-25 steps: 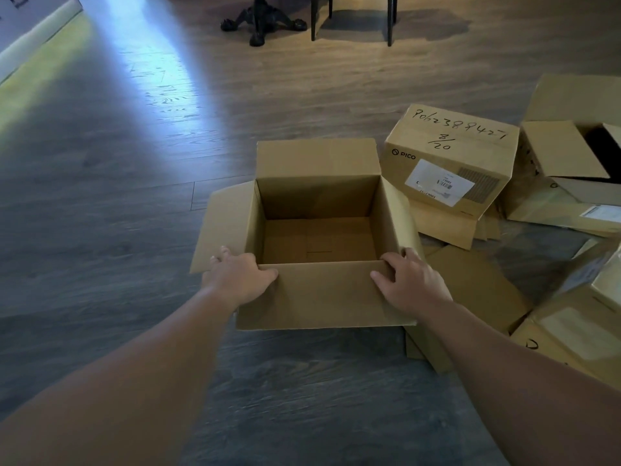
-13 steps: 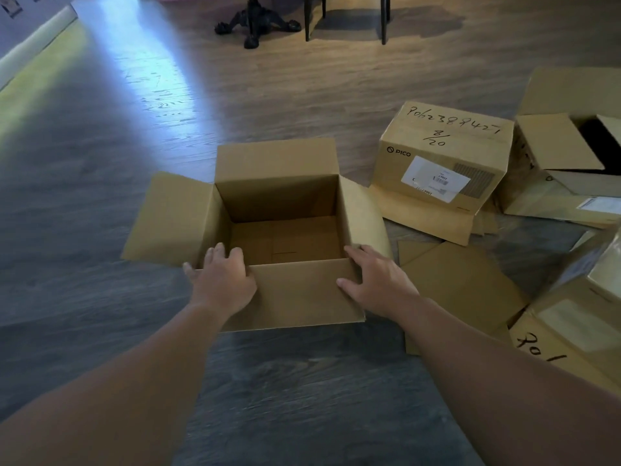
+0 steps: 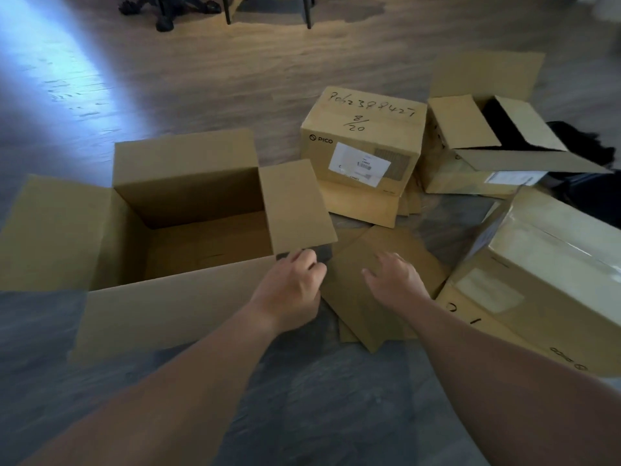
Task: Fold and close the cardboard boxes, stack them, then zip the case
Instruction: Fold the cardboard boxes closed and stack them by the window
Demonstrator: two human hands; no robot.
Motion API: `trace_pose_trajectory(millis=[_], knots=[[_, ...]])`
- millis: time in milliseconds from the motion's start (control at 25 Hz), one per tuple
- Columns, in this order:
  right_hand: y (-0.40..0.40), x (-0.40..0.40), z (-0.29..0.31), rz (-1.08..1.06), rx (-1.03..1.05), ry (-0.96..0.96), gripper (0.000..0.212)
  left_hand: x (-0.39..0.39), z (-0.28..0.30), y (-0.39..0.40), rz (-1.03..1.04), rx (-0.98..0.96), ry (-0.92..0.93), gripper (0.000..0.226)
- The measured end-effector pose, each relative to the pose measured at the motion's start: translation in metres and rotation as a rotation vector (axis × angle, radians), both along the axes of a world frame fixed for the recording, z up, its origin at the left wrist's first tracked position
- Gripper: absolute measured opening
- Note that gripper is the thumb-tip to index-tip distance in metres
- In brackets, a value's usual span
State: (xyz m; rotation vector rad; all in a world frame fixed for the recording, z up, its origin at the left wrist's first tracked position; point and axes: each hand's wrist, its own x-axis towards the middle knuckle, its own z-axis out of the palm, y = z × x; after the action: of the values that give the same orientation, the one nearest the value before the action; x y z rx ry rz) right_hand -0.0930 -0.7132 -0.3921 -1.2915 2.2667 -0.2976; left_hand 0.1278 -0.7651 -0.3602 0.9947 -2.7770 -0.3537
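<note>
Open cardboard box point(image 3: 174, 230): stands upright on the wood floor point(image 3: 235, 79) at left of view, all four top flaps turned outward, interior bare. Left hand point(image 3: 289, 290): at the box's near right corner, fingers loosely curled beside the lower edge of the right flap point(image 3: 297, 206); whether it grips the flap cannot be told. Right hand point(image 3: 396, 280): fingers spread and relaxed, over flat cardboard sheets point(image 3: 369, 297) lying on the floor just right of the box; contact cannot be told. Closed box point(image 3: 363, 142): marked PICO, handwritten numbers on top, white label on its side, beyond the sheets. Part-open box point(image 3: 487, 146): far right, dark contents. Taped box point(image 3: 544, 280): near right, tilted.
</note>
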Motion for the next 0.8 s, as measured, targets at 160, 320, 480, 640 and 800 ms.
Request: trace_pose_trajectory(millis=[160,320,480,640,800], knots=[[0.035,-0.043,-0.021,-0.113,0.212,-0.017,0.029,-0.052,-0.017,0.006,-0.082,0.195,-0.356,0.008],[0.056,-0.065,-0.039,-0.114,0.308,-0.051,0.021,-0.078,-0.046,-0.009,0.035,0.333,-0.485,0.013],[0.066,-0.070,-0.051,-0.081,0.325,-0.080,0.020,-0.086,-0.074,-0.026,0.241,0.568,-0.486,0.018],[0.069,-0.065,-0.059,-0.074,0.339,-0.071,0.027,-0.081,-0.090,-0.030,0.330,0.670,-0.501,0.049],[0.059,-0.063,-0.056,-0.184,0.283,-0.168,0.043,-0.082,-0.094,-0.030,0.367,0.717,-0.361,0.058]])
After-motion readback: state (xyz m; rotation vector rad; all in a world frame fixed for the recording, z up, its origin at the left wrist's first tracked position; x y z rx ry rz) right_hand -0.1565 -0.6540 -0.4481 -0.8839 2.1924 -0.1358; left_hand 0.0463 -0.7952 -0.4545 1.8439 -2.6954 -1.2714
